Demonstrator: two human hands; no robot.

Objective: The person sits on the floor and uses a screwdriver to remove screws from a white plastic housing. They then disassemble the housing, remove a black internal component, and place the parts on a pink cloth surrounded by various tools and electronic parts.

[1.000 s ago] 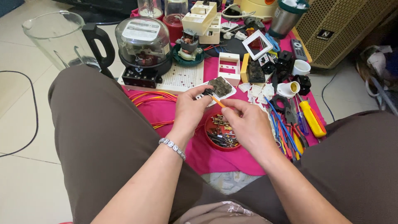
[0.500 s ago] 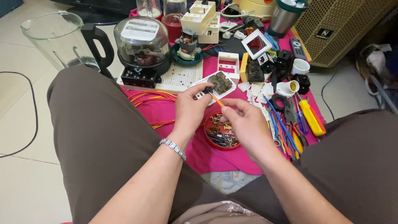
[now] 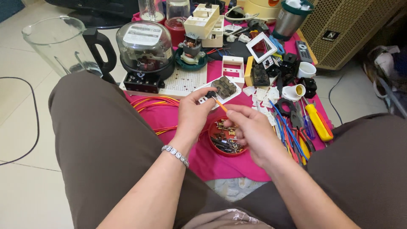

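Note:
My left hand [image 3: 193,113] holds a white switch plate with dark switch blocks [image 3: 223,88], tilted up over the pink cloth. Between thumb and fingers, my right hand [image 3: 251,129] pinches a short orange wire [image 3: 220,104] whose tip meets the plate's near edge. Just under both hands sits a small red dish [image 3: 224,138] filled with screws and metal bits. A silver bracelet is on my left wrist.
A pink cloth [image 3: 186,118] on the floor carries an electric meter with a clear dome [image 3: 145,50], white sockets and frames [image 3: 234,68], a yellow-handled screwdriver [image 3: 319,123], blue and red wires [image 3: 289,131], orange wires [image 3: 154,102]. A glass blender jug [image 3: 57,44] stands left. My knees flank the cloth.
The switch plate and orange wire have shifted slightly lower and closer together; both hands keep their grip.

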